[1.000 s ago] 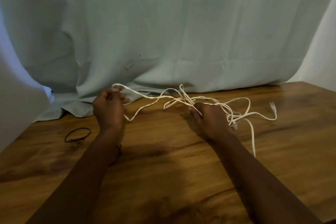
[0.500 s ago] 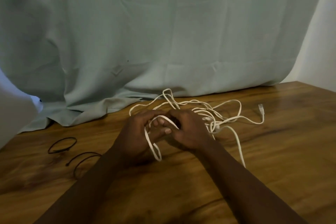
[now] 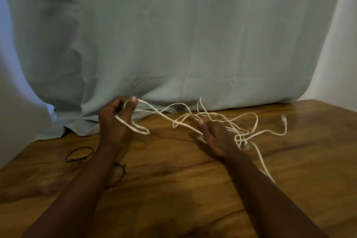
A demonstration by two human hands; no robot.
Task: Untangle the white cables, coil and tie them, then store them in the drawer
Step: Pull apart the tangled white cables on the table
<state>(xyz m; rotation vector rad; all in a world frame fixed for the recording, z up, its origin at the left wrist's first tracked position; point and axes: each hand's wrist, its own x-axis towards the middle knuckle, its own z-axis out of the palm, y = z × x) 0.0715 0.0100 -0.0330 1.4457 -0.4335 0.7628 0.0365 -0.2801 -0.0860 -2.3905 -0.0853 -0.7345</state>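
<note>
Left hand [image 3: 114,121] is raised, thumb and fingertips pinching a strand of the thin white tangled cables [image 3: 238,133], with one loop draped below its fingers. The rest of the tangle lies on the brown wooden table [image 3: 173,189] around the right hand [image 3: 218,137]. Its fingers are hidden, so I can't tell the grip. Thin black loop ties [image 3: 79,153] lie behind the left fingers.

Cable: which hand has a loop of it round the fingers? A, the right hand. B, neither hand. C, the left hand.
C: a loop of the cable runs across the left hand and is pinched at its thumb, while the right hand only lies over the tangle on the table.
</note>
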